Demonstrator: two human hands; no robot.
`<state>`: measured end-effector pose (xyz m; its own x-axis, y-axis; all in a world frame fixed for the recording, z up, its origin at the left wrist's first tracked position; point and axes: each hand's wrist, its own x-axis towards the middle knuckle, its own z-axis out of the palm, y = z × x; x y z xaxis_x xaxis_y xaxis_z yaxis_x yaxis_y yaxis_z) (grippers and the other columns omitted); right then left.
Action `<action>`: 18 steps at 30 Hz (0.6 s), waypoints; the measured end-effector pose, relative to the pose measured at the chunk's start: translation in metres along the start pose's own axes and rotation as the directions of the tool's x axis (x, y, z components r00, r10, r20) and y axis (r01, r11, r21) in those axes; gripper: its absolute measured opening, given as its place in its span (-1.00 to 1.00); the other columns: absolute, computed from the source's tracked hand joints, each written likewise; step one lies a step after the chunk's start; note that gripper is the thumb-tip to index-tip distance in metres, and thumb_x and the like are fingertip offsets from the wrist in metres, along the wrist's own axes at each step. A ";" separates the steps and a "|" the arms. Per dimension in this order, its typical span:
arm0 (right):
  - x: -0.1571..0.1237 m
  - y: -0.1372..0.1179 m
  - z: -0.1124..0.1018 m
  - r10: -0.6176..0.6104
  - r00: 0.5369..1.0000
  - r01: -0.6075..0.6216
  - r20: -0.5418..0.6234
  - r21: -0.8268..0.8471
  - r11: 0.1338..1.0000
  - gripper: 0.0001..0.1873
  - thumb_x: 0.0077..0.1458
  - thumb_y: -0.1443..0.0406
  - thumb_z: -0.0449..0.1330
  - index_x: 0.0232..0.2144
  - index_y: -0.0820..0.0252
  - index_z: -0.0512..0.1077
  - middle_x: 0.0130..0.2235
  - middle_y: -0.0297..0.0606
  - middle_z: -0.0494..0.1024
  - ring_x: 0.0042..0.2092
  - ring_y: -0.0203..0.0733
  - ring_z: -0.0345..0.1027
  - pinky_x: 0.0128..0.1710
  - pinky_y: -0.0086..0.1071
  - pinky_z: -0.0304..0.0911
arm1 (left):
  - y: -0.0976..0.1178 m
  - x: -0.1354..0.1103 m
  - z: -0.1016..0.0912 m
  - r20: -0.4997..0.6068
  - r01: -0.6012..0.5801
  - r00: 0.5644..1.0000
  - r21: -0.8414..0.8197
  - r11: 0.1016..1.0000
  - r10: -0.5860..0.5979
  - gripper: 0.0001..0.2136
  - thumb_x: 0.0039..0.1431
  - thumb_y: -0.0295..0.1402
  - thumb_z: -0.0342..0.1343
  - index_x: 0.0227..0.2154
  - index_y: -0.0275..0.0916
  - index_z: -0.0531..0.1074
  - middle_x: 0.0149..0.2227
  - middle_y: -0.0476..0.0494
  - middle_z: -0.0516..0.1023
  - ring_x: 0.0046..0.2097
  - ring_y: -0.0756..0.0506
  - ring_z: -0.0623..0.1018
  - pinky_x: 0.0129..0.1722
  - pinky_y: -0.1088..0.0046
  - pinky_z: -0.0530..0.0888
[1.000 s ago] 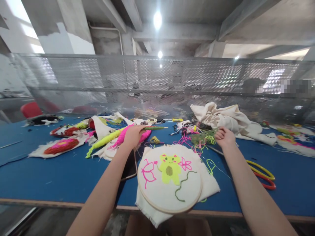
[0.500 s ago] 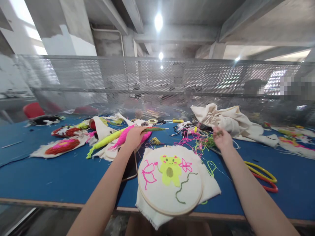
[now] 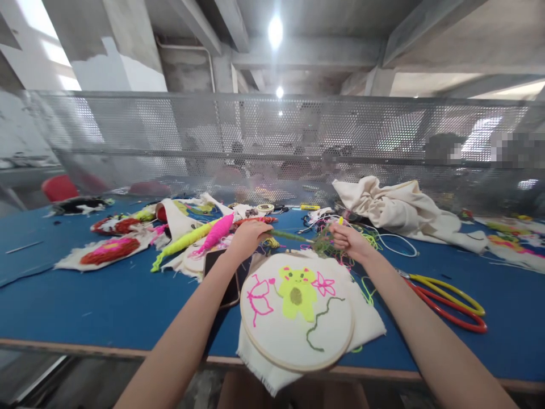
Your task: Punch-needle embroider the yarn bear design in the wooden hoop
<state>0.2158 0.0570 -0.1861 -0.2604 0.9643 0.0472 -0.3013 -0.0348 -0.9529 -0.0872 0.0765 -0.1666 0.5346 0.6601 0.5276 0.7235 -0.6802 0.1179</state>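
Note:
My left hand (image 3: 252, 237) is closed around a slim stick wound with olive-green yarn (image 3: 287, 234), its tip pointing right. Opposite it, my right hand (image 3: 349, 243) has its fingers pinched at a loose tangle of green yarn (image 3: 324, 245), close to the stick's tip. Below both hands lies an embroidery hoop (image 3: 279, 364) with white cloth (image 3: 272, 341) stretched in it. A yellow-green bear (image 3: 304, 304), pink outlines and a wavy dark green line are stitched on the cloth. Its frayed lower corner hangs over the table edge.
Scissors (image 3: 453, 307) with red and yellow handles lie right of my right forearm. A phone (image 3: 230, 287) lies beside the hoop. Pink (image 3: 217, 233) and yellow (image 3: 183, 245) yarn bundles sit left. Crumpled cream cloth (image 3: 395, 210) is at the back right, before a perforated metal screen (image 3: 264, 130).
My right hand has come left from beside the cream cloth to the green tangle. My left hand has shifted slightly right with the green yarn stick, uncovering the pink bundle.

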 end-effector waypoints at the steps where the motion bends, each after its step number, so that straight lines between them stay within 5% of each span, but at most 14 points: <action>1: -0.001 -0.005 -0.008 -0.012 1.000 0.012 -0.027 -0.002 1.000 -0.73 -0.04 0.19 0.23 -0.55 0.21 0.24 -0.77 -0.64 -0.04 -0.74 -0.54 -0.28 -0.77 -0.63 -0.22 | 0.002 0.001 0.000 0.015 -0.004 1.000 -0.012 1.000 0.004 -0.79 0.16 -0.34 0.01 -0.20 -0.21 0.47 -0.17 -0.18 0.56 -0.11 -0.16 0.48 -0.05 0.28 0.34; 7: -0.006 -0.013 -0.023 -0.026 0.995 0.024 -0.096 -0.015 1.000 -0.70 -0.01 0.16 0.22 -0.52 0.17 0.19 -0.78 -0.66 -0.06 -0.76 -0.53 -0.26 -0.76 -0.63 -0.17 | 0.010 0.001 -0.001 0.015 0.072 0.997 -0.051 0.996 -0.071 -0.78 0.16 -0.32 0.00 -0.19 -0.22 0.47 -0.17 -0.21 0.56 -0.11 -0.18 0.49 -0.07 0.27 0.35; 11: -0.004 -0.008 -0.018 0.010 0.997 -0.013 -0.073 -0.038 0.999 -0.72 -0.02 0.17 0.22 -0.52 0.18 0.21 -0.79 -0.66 -0.04 -0.76 -0.53 -0.28 -0.77 -0.63 -0.21 | 0.015 0.002 -0.002 -0.052 0.194 0.973 -0.344 0.919 -0.225 -0.75 0.14 -0.26 0.01 -0.20 -0.25 0.46 -0.16 -0.21 0.56 -0.12 -0.18 0.50 -0.07 0.27 0.38; 13: -0.003 -0.004 -0.012 0.039 0.998 -0.041 -0.046 -0.056 0.998 -0.73 -0.03 0.17 0.22 -0.53 0.19 0.22 -0.79 -0.65 -0.04 -0.76 -0.53 -0.27 -0.77 -0.62 -0.22 | 0.016 0.005 -0.002 -0.015 0.250 0.944 -0.617 0.746 -0.329 -0.77 0.12 -0.26 0.02 -0.24 -0.27 0.45 -0.21 -0.18 0.57 -0.18 -0.14 0.53 -0.12 0.30 0.42; 15: -0.001 0.002 -0.004 0.073 0.997 -0.074 -0.011 -0.076 0.994 -0.73 -0.04 0.17 0.22 -0.54 0.21 0.24 -0.78 -0.65 -0.04 -0.75 -0.53 -0.27 -0.76 -0.62 -0.22 | 0.016 0.008 -0.003 0.072 0.289 0.900 -0.837 0.465 -0.430 -0.81 0.12 -0.29 0.03 -0.30 -0.29 0.43 -0.25 -0.18 0.57 -0.27 -0.09 0.55 -0.18 0.34 0.46; 18: 0.000 0.009 0.010 0.110 0.993 -0.106 0.038 -0.104 0.989 -0.71 -0.07 0.16 0.23 -0.55 0.24 0.27 -0.78 -0.64 -0.03 -0.74 -0.54 -0.26 -0.75 -0.61 -0.23 | 0.014 0.010 -0.007 0.169 0.274 0.823 -0.954 0.120 -0.543 -0.87 0.14 -0.34 0.03 -0.38 -0.30 0.40 -0.31 -0.20 0.58 -0.35 -0.03 0.56 -0.21 0.37 0.49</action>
<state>0.2040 0.0544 -0.1919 -0.3265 0.9440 -0.0471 -0.1752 -0.1094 -0.9784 -0.0748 0.0710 -0.1539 0.1209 0.9661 0.2283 -0.1834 -0.2043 0.9616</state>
